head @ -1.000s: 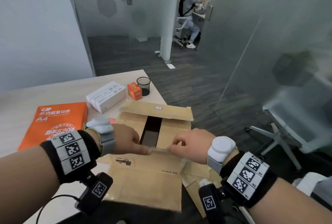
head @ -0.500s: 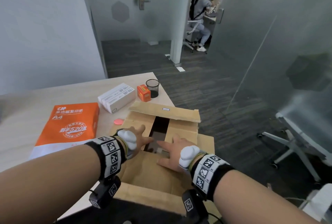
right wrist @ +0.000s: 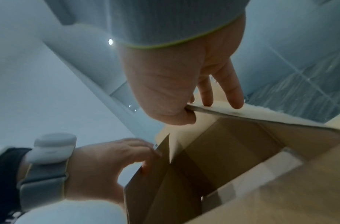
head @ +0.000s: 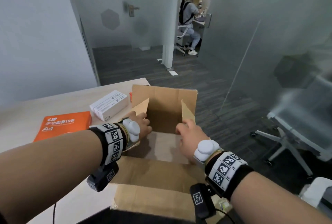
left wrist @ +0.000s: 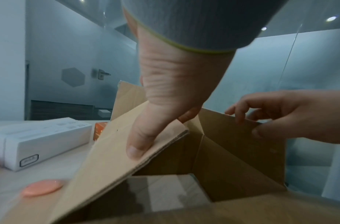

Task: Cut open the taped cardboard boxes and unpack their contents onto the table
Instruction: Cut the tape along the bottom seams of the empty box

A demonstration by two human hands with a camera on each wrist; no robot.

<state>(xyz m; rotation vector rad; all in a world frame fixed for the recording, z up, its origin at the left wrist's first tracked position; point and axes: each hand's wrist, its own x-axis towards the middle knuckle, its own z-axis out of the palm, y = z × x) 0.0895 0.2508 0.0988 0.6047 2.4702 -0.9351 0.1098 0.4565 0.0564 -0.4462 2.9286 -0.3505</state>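
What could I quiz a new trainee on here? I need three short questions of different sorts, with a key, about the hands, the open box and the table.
1. True or false: the left hand pinches a side flap of the cardboard box.
2. Which lies nearest that flap in the left wrist view? A) the pink disc B) the orange paper ream C) the office chair
3. Fill in: the right hand grips the box's ____ side flap.

Key: 1 true. 2 A. 3 right (opposite); thumb inside, fingers over its edge.
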